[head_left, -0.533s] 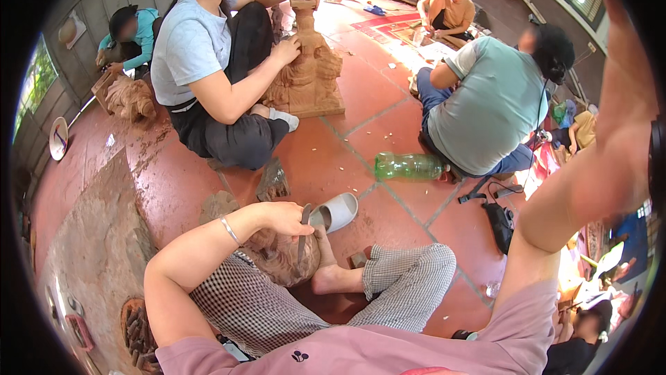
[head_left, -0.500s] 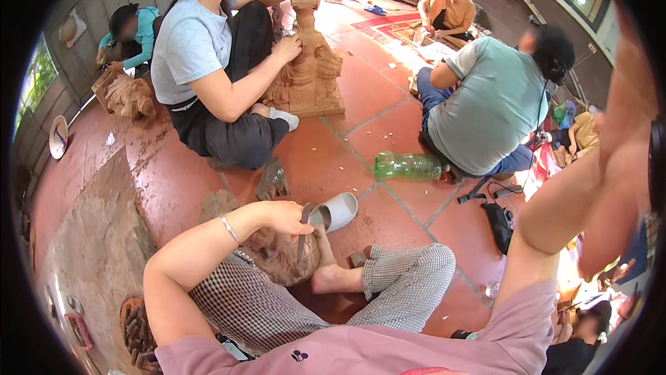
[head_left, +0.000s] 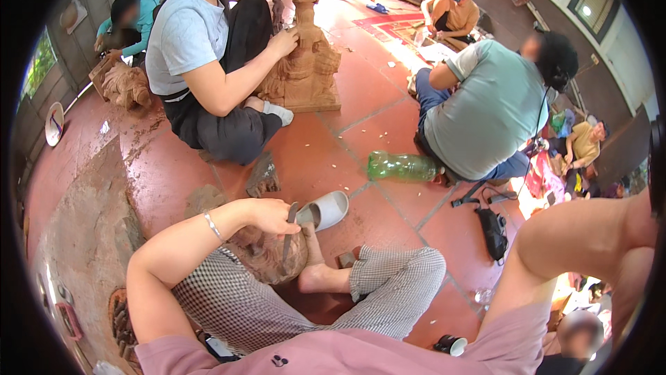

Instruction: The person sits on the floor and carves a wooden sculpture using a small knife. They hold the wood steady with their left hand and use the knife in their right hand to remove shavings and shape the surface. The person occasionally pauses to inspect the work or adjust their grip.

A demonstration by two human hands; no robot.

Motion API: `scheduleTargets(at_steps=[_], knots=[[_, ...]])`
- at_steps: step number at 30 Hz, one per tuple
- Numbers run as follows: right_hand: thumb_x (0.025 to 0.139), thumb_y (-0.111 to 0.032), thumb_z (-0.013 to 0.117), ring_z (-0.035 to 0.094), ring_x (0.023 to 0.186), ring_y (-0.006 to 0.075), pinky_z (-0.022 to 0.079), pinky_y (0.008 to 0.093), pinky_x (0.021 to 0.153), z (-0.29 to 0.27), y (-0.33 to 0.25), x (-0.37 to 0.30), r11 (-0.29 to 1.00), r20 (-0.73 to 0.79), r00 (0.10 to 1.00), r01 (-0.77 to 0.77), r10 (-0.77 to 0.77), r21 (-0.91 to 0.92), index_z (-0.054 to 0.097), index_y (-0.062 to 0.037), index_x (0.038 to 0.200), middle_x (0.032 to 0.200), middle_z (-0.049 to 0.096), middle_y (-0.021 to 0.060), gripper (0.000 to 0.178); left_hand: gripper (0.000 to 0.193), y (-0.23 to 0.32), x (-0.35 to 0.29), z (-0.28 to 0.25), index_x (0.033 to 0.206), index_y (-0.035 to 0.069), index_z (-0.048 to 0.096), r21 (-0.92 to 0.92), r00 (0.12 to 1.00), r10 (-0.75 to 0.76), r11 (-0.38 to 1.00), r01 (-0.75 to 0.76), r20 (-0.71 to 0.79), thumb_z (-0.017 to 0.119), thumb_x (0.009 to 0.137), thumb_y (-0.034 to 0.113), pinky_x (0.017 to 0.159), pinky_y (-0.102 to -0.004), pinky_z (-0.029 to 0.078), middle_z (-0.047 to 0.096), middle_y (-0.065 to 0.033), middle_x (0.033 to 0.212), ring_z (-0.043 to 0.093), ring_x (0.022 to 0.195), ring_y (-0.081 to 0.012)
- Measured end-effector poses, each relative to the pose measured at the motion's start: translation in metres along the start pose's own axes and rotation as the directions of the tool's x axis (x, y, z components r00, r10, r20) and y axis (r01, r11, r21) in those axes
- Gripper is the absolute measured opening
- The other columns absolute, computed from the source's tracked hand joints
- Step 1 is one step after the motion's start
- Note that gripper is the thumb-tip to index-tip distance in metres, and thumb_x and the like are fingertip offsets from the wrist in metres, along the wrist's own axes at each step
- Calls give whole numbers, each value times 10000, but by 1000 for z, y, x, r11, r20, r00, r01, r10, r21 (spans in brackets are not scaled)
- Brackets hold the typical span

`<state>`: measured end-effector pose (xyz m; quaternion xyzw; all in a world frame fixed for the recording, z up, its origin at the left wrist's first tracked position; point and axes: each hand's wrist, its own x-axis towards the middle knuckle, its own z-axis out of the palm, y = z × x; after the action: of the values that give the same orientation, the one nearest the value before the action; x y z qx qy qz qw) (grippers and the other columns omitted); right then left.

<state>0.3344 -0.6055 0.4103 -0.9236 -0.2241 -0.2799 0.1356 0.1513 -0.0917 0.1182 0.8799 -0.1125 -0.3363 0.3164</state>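
Note:
My left hand [head_left: 269, 215], a metal bangle on its wrist, is closed around a flat, narrow dark blade-like tool [head_left: 288, 244]. The tool points down over a rounded brown carved block [head_left: 258, 251], apparently wood, beside my crossed legs. My bare foot [head_left: 316, 274] rests against the block's right side. My right arm [head_left: 579, 236] is bent and raised at the right rim; its hand lies outside the picture.
A grey slipper [head_left: 329, 210] and a wood offcut [head_left: 263, 175] lie just ahead. Beyond sit a person with a tall carved figure [head_left: 312, 73] and another beside a green bottle [head_left: 402, 165]. A broad wooden slab [head_left: 90, 236] spreads leftward; a black pouch [head_left: 492, 233] lies right.
My right forearm has swung down from its upright position toward the right rim. The left hand keeps its grip on the tool over the block. The whole view has shifted slightly.

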Motion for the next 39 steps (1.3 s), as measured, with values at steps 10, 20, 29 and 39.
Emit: scheduleTargets(at_steps=[10, 20, 29, 39], knots=[[858, -31, 665, 613, 687, 142, 493, 284, 617, -3, 5, -6, 1000, -5, 1000, -12, 12, 16, 660, -1, 842, 794, 652, 71, 34, 403, -5, -3, -1, 946, 37, 731, 9, 999, -41, 999, 41, 21, 512, 962, 375, 813, -415, 524, 730, -125, 822, 698, 835, -305], [842, -8, 689, 607, 717, 127, 490, 269, 645, -5, -12, -16, 1000, -19, 1000, -12, 13, 22, 661, 3, 856, 822, 651, 59, 33, 457, -19, 2, 12, 840, 24, 699, 25, 996, 76, 997, -75, -47, 487, 1001, 395, 747, -418, 518, 696, -115, 724, 677, 742, -293], [828, 13, 710, 603, 744, 114, 487, 256, 669, 9, -99, -12, 959, -126, 974, 212, -191, 189, 662, 7, 868, 847, 649, 49, 63, 451, -2, -1, -1, 792, 25, 686, 35, 997, 52, 998, -51, -55, 488, 996, 375, 736, -413, 513, 698, -131, 749, 672, 745, -284], [769, -12, 787, 617, 750, 110, 520, 264, 653, 283, -221, -186, 482, 490, 853, -357, -180, 800, 662, 4, 1030, 936, 666, 64, 290, 377, 4, 13, -1, 810, -3, 652, 81, 962, 147, 988, -132, -230, 552, 984, 316, 658, -414, 497, 636, -171, 674, 635, 650, -328]])
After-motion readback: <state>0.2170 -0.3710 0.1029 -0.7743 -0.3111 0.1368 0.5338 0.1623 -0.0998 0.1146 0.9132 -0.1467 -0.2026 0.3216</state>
